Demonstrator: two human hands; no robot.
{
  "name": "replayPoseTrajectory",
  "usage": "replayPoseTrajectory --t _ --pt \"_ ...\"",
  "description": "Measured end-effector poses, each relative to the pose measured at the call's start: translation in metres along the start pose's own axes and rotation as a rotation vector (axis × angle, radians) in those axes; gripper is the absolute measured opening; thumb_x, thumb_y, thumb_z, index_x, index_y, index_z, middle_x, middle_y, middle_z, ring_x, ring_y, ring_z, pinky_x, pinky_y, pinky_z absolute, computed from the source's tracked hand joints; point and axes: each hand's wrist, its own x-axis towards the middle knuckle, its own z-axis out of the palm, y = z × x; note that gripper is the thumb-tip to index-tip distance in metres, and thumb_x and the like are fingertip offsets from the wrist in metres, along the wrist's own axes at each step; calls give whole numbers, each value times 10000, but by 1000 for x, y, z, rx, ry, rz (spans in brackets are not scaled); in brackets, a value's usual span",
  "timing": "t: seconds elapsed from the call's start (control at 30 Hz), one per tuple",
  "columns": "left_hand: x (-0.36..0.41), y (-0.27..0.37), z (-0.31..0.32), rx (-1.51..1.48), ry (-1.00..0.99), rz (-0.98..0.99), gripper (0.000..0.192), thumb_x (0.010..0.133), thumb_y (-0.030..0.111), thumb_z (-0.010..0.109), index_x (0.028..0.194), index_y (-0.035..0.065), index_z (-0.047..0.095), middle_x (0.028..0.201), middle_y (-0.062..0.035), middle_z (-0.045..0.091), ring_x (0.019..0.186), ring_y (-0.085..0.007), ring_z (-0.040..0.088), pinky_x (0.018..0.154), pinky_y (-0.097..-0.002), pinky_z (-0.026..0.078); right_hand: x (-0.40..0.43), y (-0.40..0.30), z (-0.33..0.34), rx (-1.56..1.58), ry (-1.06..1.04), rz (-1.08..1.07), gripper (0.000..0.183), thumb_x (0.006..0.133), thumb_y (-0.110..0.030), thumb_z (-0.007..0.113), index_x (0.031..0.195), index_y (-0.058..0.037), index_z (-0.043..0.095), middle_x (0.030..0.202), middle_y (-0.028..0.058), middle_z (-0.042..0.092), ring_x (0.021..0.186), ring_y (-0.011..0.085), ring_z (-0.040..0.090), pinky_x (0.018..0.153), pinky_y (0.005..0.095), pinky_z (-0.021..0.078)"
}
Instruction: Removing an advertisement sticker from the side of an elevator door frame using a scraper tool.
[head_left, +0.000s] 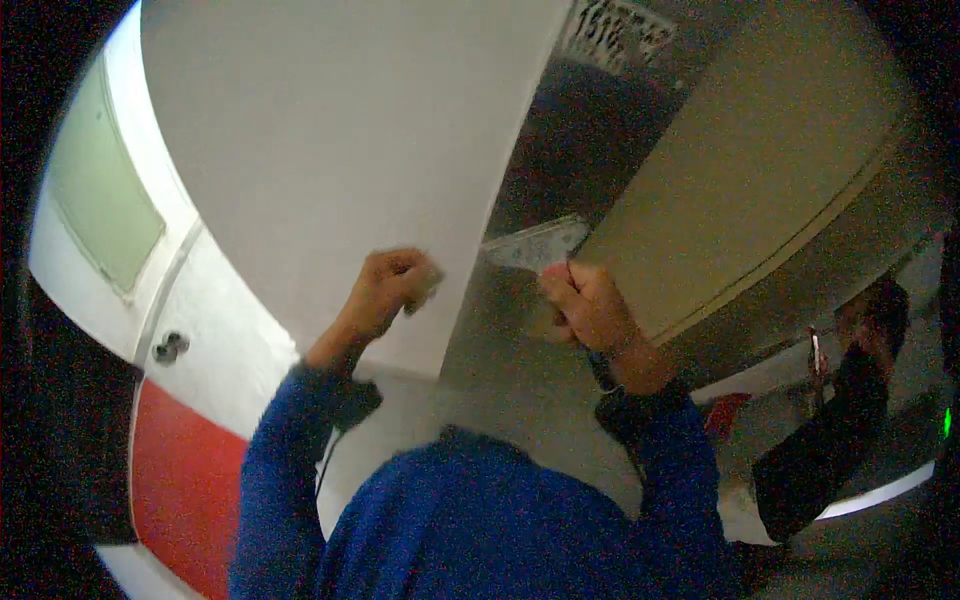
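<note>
My left hand (394, 289) is raised before a large pale grey panel (330, 150), its fingers curled and slightly blurred. Across from it, my right hand (589, 307) is also held up with bent fingers, and a small pink patch shows at its fingertips. Whether either hand holds something small cannot be made out. Just beyond my right hand lies a pale, wedge-shaped piece (541, 241) with faint marks. Both my arms wear blue sleeves, and a dark band is at my right wrist.
At the left stands a white and red door (225, 300) with a round knob (170, 346) and a greenish pane. A long beige panel (750, 165) runs along the right. A person in dark clothes (832, 435) is at the lower right, near a phone-like bright object (816, 352).
</note>
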Motion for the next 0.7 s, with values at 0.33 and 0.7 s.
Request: replayPoseTrajectory --t 0.33,0.7 --pt "17 -87 25 -478 -70 -287 215 851 230 521 870 21 568 680 -58 528 519 -141 482 429 -257 362 75 -17 -55 697 389 -199 277 885 -339 519 837 -66 511 582 19 476 401 105 411 339 254 326" --pt "-3 -139 39 -80 -228 -230 240 788 88 573 1014 22 616 891 -68 598 755 -177 572 680 -285 493 96 -27 -37 687 387 -238 337 867 -397 542 844 -64 498 575 21 464 384 107 422 334 263 339"
